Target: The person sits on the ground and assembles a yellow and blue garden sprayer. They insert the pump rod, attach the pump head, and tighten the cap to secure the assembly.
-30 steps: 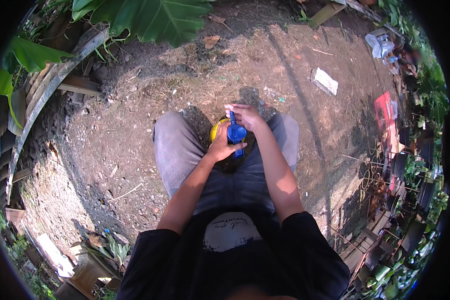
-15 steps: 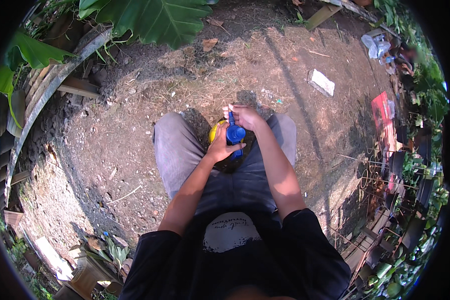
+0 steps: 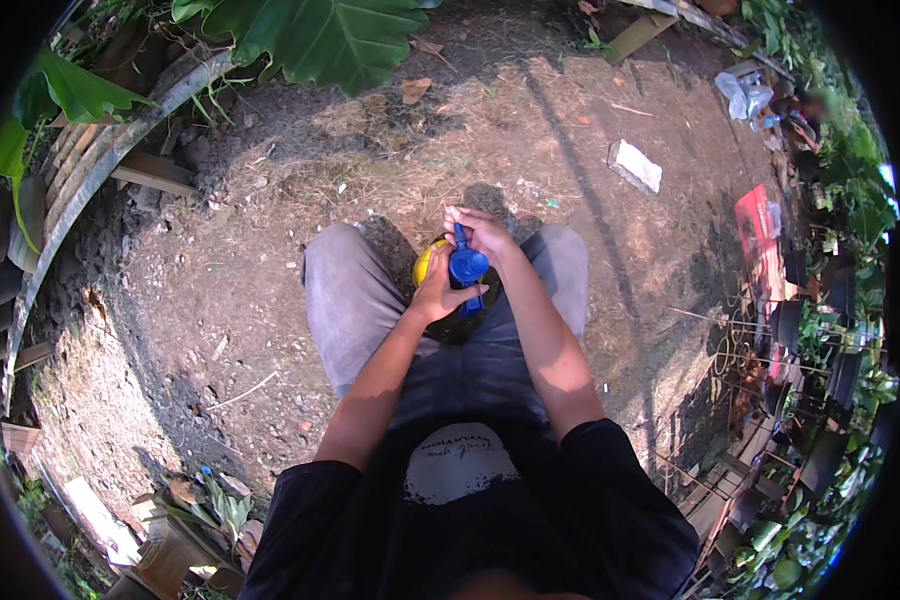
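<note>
Between my knees is a pump sprayer (image 3: 467, 266) with a blue head and a yellow tank, the tank mostly hidden under the head and my hand. My left hand (image 3: 435, 292) is wrapped around its upper part, the thumb lying across the blue head near the knob. At the far end, the fingers of my right hand (image 3: 484, 233) are closed around the tip of the blue nozzle. What the right fingertips pinch exactly is too small to make out. The nozzle points away from me.
Bare soil with dry grass surrounds me. A pale block (image 3: 635, 166) lies ahead to the right, beyond it a clear plastic bag (image 3: 743, 97). A red sheet (image 3: 761, 240) and wooden scraps line the right. A curved edging (image 3: 80, 175) and large leaves (image 3: 330, 40) border the left.
The whole view has shifted slightly. Both hands keep their hold on the sprayer, with only a small movement of the right fingers at the nozzle.
</note>
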The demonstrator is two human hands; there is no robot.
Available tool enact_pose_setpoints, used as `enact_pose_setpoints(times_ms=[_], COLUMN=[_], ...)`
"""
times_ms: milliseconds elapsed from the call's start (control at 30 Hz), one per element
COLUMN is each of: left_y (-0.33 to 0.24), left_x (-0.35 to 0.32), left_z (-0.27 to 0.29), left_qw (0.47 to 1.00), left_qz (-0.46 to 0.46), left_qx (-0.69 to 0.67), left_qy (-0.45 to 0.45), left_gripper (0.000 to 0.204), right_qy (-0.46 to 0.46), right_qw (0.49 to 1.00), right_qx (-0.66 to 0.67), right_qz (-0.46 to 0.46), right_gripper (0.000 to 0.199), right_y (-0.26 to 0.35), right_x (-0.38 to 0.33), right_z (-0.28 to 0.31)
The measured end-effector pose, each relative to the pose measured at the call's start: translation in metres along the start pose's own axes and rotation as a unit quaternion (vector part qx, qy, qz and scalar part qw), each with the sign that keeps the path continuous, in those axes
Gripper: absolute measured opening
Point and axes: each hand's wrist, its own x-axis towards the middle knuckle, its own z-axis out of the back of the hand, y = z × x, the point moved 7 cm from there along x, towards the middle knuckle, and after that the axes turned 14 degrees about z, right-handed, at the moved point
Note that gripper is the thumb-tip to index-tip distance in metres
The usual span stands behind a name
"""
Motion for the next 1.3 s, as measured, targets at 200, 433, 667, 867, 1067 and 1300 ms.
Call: enact_pose_setpoints(times_ms=[200, 433, 667, 867, 1067, 1300], left_y=[0.005, 0.001, -0.003, 0.005, 0.018, 0.019], left_x=[0.0, 0.001, -0.001, 0.002, 0.006, 0.004], left_z=[-0.003, -0.001, 0.001, -0.002, -0.012, -0.015], left_qw=[1.0, 1.0, 1.0, 0.998, 0.997, 0.999], left_qz=[0.017, 0.002, -0.013, 0.024, 0.028, 0.016], left_qx=[0.013, 0.001, -0.003, -0.017, -0.048, -0.018], left_qy=[-0.007, -0.007, -0.01, 0.051, 0.046, 0.037], left_gripper=[0.099, 0.099, 0.095, 0.107, 0.103, 0.092], right_qy=[0.041, 0.035, 0.047, -0.005, 0.01, -0.027], right_qw=[0.999, 0.998, 0.998, 1.0, 1.0, 0.999], right_qx=[0.017, 0.04, 0.035, 0.005, 0.014, -0.026], right_qz=[0.004, -0.016, 0.004, 0.011, 0.02, 0.022], right_gripper=[0.036, 0.036, 0.037, 0.034, 0.031, 0.03], right_y=[-0.001, -0.006, -0.009, 0.003, 0.0, 0.001], right_x=[0.005, 0.01, 0.009, -0.007, 0.001, -0.001], right_z=[-0.003, -0.002, 0.004, -0.008, -0.002, 0.005])
